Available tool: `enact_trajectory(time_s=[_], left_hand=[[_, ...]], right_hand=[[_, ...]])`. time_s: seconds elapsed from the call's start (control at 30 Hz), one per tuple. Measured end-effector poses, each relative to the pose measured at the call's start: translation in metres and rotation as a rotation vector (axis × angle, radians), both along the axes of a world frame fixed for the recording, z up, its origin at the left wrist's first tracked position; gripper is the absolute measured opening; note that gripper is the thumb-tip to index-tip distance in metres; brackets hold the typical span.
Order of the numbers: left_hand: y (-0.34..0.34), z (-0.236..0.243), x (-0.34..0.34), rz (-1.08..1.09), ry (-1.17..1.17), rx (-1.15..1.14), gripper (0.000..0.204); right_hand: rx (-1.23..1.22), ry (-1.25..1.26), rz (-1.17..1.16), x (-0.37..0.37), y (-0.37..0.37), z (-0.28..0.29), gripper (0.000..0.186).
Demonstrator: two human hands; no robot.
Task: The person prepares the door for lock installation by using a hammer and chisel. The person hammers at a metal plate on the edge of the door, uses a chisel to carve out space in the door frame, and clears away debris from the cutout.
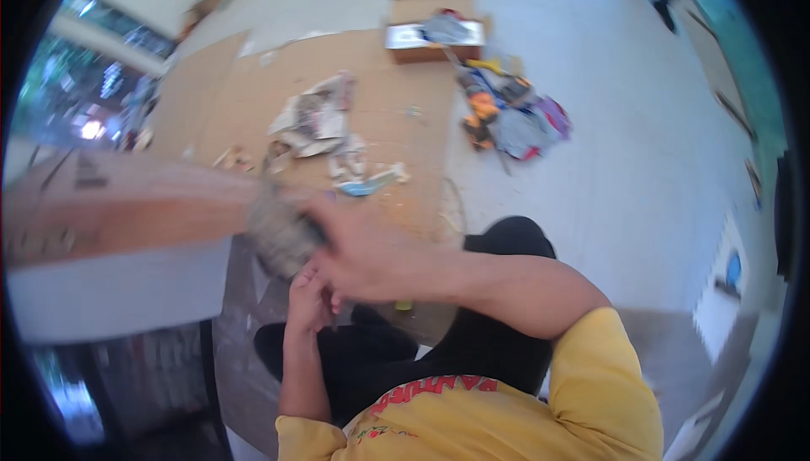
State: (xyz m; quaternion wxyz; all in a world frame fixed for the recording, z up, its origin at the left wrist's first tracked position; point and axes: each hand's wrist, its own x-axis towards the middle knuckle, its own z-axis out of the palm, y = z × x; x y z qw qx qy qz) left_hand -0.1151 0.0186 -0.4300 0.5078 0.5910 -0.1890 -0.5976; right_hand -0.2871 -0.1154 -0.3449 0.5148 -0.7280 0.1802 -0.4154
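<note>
I sit on the floor in a yellow shirt and black trousers. My right hand reaches across to the left and grips a grey, rough-looking pad, blurred by motion. The pad presses on the end of a long brown board that runs off to the left, with a white panel under it. My left hand is just below the right one, fingers curled, close to the pad's lower edge. Whether it holds anything is hidden.
Flat cardboard sheets cover the floor ahead, with crumpled newspaper and small scraps on them. Farther back is an opened cardboard box. A heap of orange and grey tools and cloths lies to the right on the pale floor.
</note>
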Motion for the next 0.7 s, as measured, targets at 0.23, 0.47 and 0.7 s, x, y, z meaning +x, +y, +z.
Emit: enact_trajectory(time_s=[0.23, 0.47, 0.7], left_hand=[[0.030, 0.121, -0.007, 0.150, 0.092, -0.498, 0.029], [0.036, 0.198, -0.006, 0.511, -0.727, -0.699, 0.033], [0.069, 0.252, 0.019, 0.581, -1.886, -0.140, 0.030]], right_hand=[[0.429, -0.158, -0.123, -0.028, -0.027, 0.017, 0.018], [0.443, -0.069, -0.117, -0.009, -0.008, 0.011, 0.016], [-0.064, 0.080, -0.171, -0.018, 0.009, 0.006, 0.025]])
